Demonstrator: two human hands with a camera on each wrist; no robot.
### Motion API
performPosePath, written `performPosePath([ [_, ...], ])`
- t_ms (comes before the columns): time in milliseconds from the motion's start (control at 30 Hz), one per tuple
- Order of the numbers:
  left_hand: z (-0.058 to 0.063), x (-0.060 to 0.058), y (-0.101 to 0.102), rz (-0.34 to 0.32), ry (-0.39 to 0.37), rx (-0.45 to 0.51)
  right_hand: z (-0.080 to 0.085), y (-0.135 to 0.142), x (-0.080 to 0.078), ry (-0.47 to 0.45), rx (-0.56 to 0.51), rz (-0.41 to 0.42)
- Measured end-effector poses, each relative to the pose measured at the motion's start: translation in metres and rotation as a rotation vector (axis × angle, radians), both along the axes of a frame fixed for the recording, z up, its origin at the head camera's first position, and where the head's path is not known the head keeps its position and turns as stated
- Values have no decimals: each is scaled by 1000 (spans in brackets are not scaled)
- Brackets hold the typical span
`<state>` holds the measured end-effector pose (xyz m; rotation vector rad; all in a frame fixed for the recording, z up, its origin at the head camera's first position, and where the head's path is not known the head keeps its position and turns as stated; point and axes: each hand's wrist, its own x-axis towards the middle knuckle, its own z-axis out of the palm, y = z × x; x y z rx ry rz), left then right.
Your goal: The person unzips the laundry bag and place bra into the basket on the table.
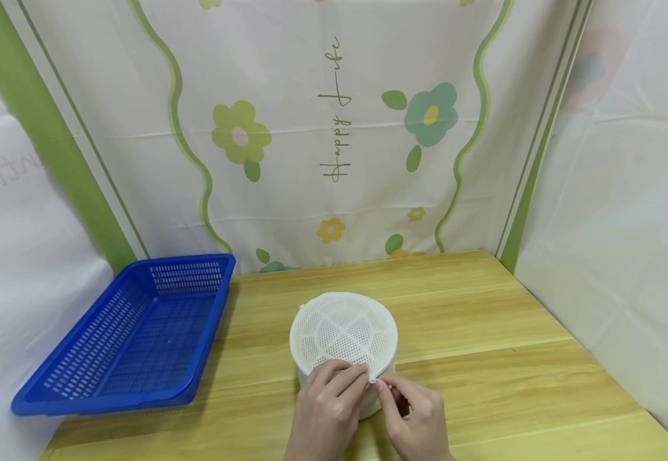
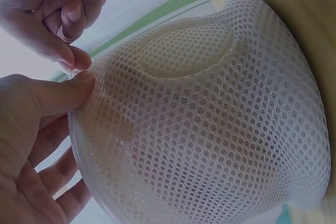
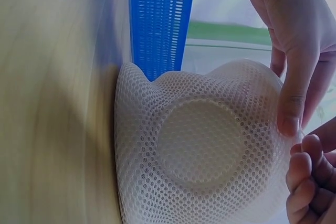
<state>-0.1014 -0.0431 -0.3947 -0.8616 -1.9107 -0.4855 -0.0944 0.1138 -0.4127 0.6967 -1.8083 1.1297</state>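
Note:
A round white mesh laundry bag [image 1: 342, 323] stands upright on the table, its flat mesh top facing up. My left hand [image 1: 328, 410] grips the near rim, fingers over the top and thumb against the side, as the left wrist view shows. Just to the right, the thumb and index finger of my right hand [image 1: 417, 416] pinch the small white zipper pull [image 1: 372, 380] at the rim. The other right fingers are curled in. In the right wrist view, a round mesh patch [image 3: 200, 142] shows on the bag's soft, bulging side.
A blue plastic basket [image 1: 196, 368] with slotted walls stands at the left of the wooden table [image 1: 484, 358]. White curtains printed with flowers [image 1: 288, 77] enclose the back and both sides.

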Motion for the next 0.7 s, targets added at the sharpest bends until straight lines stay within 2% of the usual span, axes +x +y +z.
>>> performPosePath([
  [400,-1,1,-1,-5,-29,2,-7,2,-2,-26,-12,-28],
  [700,0,0,-1,-2,-16,2,-11,3,-2,-42,-18,-48],
])
